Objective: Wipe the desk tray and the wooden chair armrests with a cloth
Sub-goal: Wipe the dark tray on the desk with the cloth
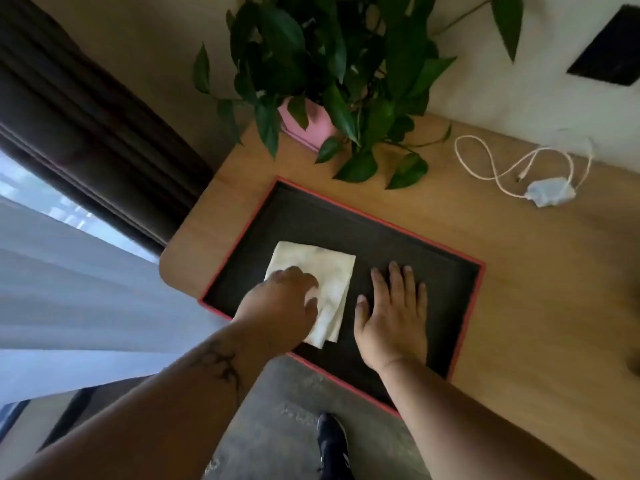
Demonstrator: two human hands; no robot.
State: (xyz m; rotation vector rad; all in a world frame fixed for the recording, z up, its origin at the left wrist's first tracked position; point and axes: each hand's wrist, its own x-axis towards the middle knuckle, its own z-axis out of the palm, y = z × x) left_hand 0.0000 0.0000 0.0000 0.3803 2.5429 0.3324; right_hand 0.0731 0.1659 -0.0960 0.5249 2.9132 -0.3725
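A black desk tray with a red rim [464, 327] lies on the wooden desk, its near corner hanging over the desk's front edge. A folded pale cream cloth [329, 271] rests flat on the tray's left half. My left hand [280, 303] presses down on the cloth's near left part with curled fingers. My right hand [391, 313] lies flat and open on the tray's bare floor, just right of the cloth, fingers spread. No chair or armrests are in view.
A leafy plant in a pink pot [308, 123] stands behind the tray, its leaves hanging over the tray's far edge. A white cable with a charger [547, 192] lies at the desk's back right. Curtains [69, 133] hang at the left. My shoe [332, 445] is on the floor below.
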